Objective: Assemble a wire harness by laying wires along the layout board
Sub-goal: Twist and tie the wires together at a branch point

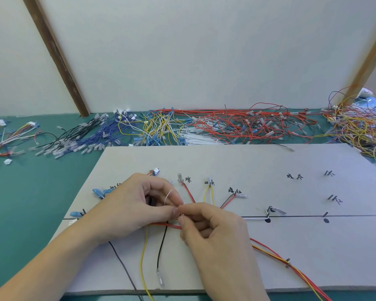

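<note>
A grey layout board (248, 166) lies on the green table, with pins, handwritten labels and a drawn line. Red, yellow and black wires (208, 195) fan out from the board's middle toward the labels. My left hand (137, 205) and my right hand (215, 233) meet over the wire bundle at the line. Both pinch a thin white tie (168, 195) that curls up between their fingertips. A yellow wire (142, 257) and a black wire (161, 248) hang down toward the near edge. A red and yellow bundle (291, 263) runs off to the lower right past a pin.
Piles of loose wires lie along the back of the table: black and blue (89, 135), yellow and white (159, 127), red (243, 124), mixed at the right (360, 127). White ties (195, 137) lie by the board's far edge. A white wall panel stands behind.
</note>
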`<move>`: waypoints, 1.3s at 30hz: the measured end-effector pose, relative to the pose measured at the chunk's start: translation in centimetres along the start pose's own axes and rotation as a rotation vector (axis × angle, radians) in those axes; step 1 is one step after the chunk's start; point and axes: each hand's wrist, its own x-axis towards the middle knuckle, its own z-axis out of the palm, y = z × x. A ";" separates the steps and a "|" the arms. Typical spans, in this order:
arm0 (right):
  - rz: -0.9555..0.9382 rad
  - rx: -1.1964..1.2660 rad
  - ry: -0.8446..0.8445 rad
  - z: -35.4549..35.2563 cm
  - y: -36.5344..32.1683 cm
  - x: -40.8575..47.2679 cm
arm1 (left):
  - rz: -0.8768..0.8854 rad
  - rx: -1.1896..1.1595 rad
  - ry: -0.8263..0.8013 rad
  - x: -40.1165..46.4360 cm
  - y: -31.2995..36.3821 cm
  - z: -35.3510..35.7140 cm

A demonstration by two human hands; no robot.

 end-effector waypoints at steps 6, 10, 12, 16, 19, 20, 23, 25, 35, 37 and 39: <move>-0.008 -0.004 0.006 0.2 -0.1 0.0 | 0.011 -0.011 0.010 0.0 0.0 0.0; -0.026 -0.013 0.012 0.2 -0.1 -0.1 | 0.015 0.008 0.022 0.0 -0.1 0.0; -0.030 -0.020 0.015 0.2 -0.1 -0.1 | 0.013 0.005 0.022 0.0 -0.1 0.0; -0.019 -0.013 0.013 0.1 0.0 -0.1 | 0.001 -0.007 0.013 0.0 0.1 0.0; -0.009 -0.001 0.006 0.0 -0.1 0.0 | -0.004 0.010 0.009 -0.1 0.2 0.1; -0.007 0.003 0.006 0.0 -0.1 0.0 | -0.004 0.010 0.005 -0.1 0.2 0.1; -0.007 0.006 0.010 0.0 -0.1 -0.1 | 0.000 0.001 -0.009 -0.1 0.3 0.1; -0.011 0.007 0.020 0.0 0.0 -0.1 | 0.002 -0.024 -0.018 -0.2 0.3 0.1; 0.007 0.044 0.032 0.0 0.1 -0.2 | -0.014 -0.018 -0.007 -0.2 0.4 0.1; 0.005 0.029 0.019 0.0 0.2 -0.1 | -0.017 -0.009 -0.006 -0.2 0.5 0.2; 0.003 0.020 0.009 -0.1 0.2 -0.2 | -0.022 -0.008 0.005 -0.2 0.5 0.2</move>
